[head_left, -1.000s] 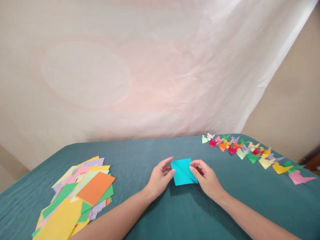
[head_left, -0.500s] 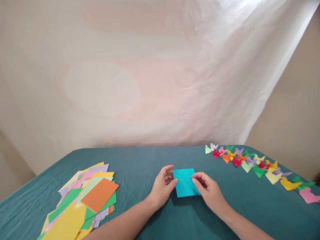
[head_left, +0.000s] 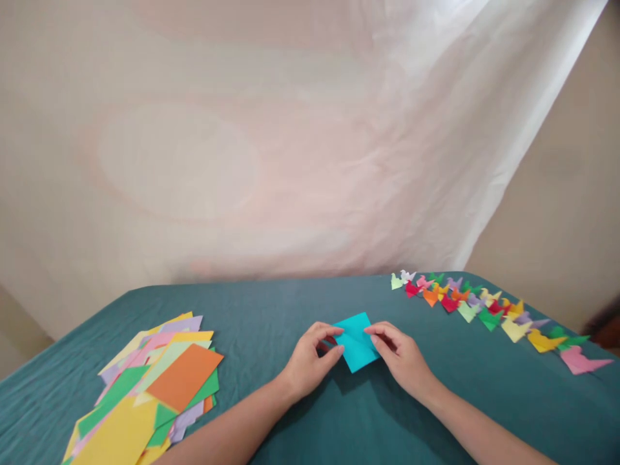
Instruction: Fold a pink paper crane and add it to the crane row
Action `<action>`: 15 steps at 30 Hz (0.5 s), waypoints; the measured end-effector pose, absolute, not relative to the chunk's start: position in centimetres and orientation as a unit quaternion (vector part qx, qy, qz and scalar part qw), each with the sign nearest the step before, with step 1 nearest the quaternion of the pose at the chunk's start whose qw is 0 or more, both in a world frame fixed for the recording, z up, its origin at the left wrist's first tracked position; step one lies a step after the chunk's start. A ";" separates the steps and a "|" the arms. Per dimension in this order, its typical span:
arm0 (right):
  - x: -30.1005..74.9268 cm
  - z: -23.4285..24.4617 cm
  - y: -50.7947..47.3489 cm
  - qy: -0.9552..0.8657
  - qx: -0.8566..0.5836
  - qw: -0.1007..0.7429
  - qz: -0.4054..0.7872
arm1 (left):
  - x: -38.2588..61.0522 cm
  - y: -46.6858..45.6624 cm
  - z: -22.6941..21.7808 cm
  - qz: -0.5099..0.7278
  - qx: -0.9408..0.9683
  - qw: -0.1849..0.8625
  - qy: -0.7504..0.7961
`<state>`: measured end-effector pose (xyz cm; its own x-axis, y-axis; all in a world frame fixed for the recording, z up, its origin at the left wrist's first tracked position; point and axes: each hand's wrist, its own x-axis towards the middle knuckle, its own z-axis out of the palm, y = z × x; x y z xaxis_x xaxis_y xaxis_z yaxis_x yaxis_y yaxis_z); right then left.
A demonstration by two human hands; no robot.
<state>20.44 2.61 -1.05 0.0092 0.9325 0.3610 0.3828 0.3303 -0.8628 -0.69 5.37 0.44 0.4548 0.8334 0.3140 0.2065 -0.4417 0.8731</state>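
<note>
A turquoise square of paper (head_left: 357,342) is held just above the teal tablecloth (head_left: 271,316), turned so that one corner points toward me. My left hand (head_left: 310,360) pinches its left corner between thumb and fingers. On the other side, my right hand (head_left: 400,358) grips the right corner with curled fingers. A faint diagonal crease runs across the sheet.
A loose pile of coloured paper sheets (head_left: 150,384), with an orange one on top, lies at the left. A row of several small folded paper figures (head_left: 484,307) runs along the right side of the table. A pale cloth backdrop (head_left: 290,142) hangs behind.
The turquoise paper has been rotated from roughly square-on to corner-down, diamond-like. Both hands stayed on its sides. The camera view shifted slightly.
</note>
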 end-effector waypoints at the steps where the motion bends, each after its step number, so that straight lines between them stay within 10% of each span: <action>1: 20.6 -1.1 2.8 -0.649 -0.509 0.492 0.279 | -0.8 5.3 0.7 0.376 0.777 0.378 0.335; 15: 21.3 -1.0 3.1 -0.694 -0.501 0.430 0.287 | -1.5 5.5 0.3 0.306 0.854 0.183 0.378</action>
<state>21.25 3.12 -1.04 -0.1277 0.9424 0.3092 0.4475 0.3329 -0.8300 -1.49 5.54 0.31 0.5270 0.7575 0.3853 0.5336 -0.6478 0.5438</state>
